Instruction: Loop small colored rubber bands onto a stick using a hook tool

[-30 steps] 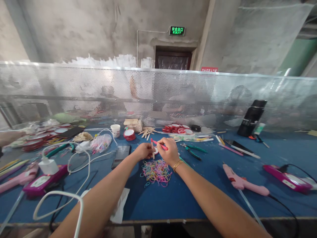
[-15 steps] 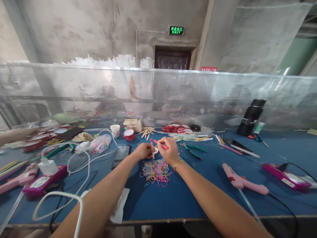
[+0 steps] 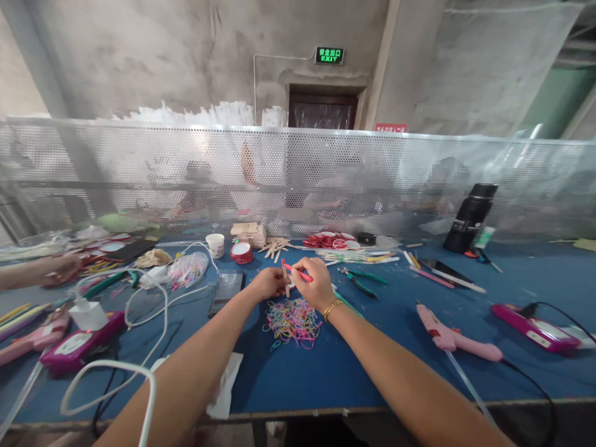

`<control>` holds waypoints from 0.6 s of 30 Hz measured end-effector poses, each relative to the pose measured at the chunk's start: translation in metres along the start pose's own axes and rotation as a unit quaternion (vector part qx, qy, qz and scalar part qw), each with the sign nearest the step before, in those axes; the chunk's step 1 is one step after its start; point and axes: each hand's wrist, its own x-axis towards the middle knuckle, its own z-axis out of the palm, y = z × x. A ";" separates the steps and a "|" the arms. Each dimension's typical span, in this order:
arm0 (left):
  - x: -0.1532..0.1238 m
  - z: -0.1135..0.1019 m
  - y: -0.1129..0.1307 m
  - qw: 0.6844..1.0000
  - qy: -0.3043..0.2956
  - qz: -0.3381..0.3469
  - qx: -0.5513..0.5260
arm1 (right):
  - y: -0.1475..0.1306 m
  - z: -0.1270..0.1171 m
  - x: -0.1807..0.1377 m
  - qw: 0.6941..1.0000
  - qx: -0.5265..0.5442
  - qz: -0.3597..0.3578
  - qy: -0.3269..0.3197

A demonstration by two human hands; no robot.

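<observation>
My left hand [image 3: 270,284] pinches a flat wooden craft stick [image 3: 286,287] upright, its top end coloured red-pink. My right hand [image 3: 318,284] is closed round a pink marker [image 3: 304,275], whose tip is at the upper part of the stick. Part of a small white round thing shows behind the stick, mostly hidden by the fingers. Just below both hands lies a heap of thin multicoloured loops [image 3: 294,323]. Teal-handled pliers [image 3: 365,277] rest to the right of my right hand, and a dark phone [image 3: 228,292] is by my left forearm.
Pink glue guns [image 3: 454,335] lie at both sides, with cords and purple boxes [image 3: 535,329]. A white cup [image 3: 215,245], red-rimmed discs [image 3: 241,252], craft sticks [image 3: 275,248] and a black bottle [image 3: 470,217] line the back before a perforated screen [image 3: 293,180]. Another person's hand [image 3: 65,269] reaches in from the left.
The marker has shifted slightly left and lower with my right hand, its tip now at the stick. A green strip shows beside my right wrist. The other person's hand at left has moved closer.
</observation>
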 end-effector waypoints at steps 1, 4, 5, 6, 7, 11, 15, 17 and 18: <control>0.000 0.000 0.000 1.000 0.000 -0.001 0.002 | 0.000 0.000 0.000 1.000 -0.002 -0.001 -0.003; -0.001 0.000 0.001 1.000 0.002 -0.008 0.007 | 0.001 0.000 0.000 1.000 -0.013 0.012 0.008; -0.001 0.000 0.001 1.000 0.002 -0.009 0.008 | 0.001 0.000 0.000 1.000 -0.014 0.016 0.015; -0.002 0.000 0.002 1.000 0.001 -0.009 0.008 | 0.001 0.000 0.000 1.000 -0.014 0.018 0.020; -0.002 0.000 0.002 1.000 0.001 -0.007 0.006 | 0.001 0.000 0.000 1.000 -0.011 0.018 0.023; -0.003 0.000 0.002 1.000 -0.002 -0.001 -0.004 | -0.001 0.000 0.000 1.000 0.001 0.000 0.005; -0.001 0.000 0.000 1.000 0.000 -0.008 -0.007 | -0.001 0.000 0.000 1.000 -0.007 0.008 0.004; 0.000 0.000 0.000 1.000 -0.002 -0.010 -0.010 | 0.000 -0.001 0.000 1.000 -0.009 0.019 0.011; 0.000 0.000 -0.001 1.000 -0.003 -0.010 -0.011 | 0.000 -0.001 0.000 1.000 -0.009 0.022 0.013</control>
